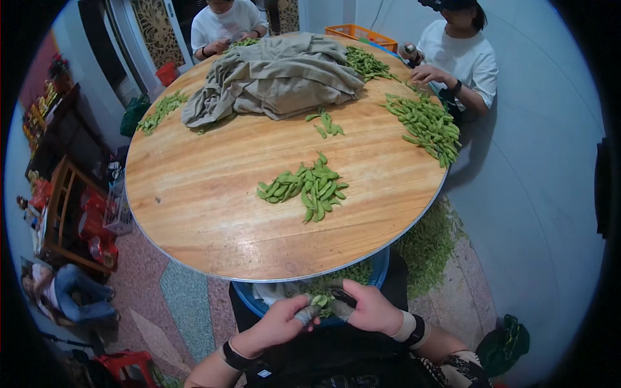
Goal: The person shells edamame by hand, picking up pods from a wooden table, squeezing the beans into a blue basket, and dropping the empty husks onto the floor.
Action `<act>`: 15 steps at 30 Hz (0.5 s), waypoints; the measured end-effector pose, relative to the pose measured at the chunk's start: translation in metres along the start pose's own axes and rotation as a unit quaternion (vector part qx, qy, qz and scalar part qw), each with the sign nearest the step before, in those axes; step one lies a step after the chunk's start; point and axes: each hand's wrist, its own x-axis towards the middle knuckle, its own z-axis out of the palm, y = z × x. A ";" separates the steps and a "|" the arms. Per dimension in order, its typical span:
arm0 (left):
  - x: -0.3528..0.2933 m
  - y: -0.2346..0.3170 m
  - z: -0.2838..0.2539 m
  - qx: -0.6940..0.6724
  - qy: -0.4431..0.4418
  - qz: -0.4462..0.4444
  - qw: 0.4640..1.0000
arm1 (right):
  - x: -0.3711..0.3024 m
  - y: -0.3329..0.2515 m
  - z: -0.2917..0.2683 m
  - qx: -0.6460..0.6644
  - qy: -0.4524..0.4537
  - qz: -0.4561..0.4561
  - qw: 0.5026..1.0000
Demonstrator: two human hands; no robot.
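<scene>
Round wooden table (194, 181) across mid-frame; grey cloth (284, 84) heaped at upper centre; blue basin (381, 268) at lower centre; green pods (315, 187) piled mid-frame; right hand (375, 310) at lower centre, fingers curled, cannot tell on what; left hand (284, 321) beside it, fingers pinching pale green pod (319, 300).

A hand could cross the table (187, 200) left of the middle pods (315, 187); the heaped cloth (278, 87) blocks the far part, and a pod pile (427, 126) lies along the right edge.
</scene>
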 end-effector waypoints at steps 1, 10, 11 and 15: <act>-0.001 0.001 0.001 -0.002 0.002 0.004 1.000 | 0.001 -0.010 0.001 -0.103 -0.006 0.016 0.995; -0.007 -0.016 -0.002 0.292 0.068 0.099 0.949 | 0.003 0.000 0.013 -0.444 -0.009 -0.116 0.888; -0.010 -0.016 -0.005 0.333 0.088 0.081 0.935 | 0.004 -0.004 0.012 -0.447 -0.009 -0.119 0.886; -0.016 -0.007 -0.007 0.350 0.127 0.055 0.927 | 0.003 -0.007 0.012 -0.441 0.055 -0.104 0.889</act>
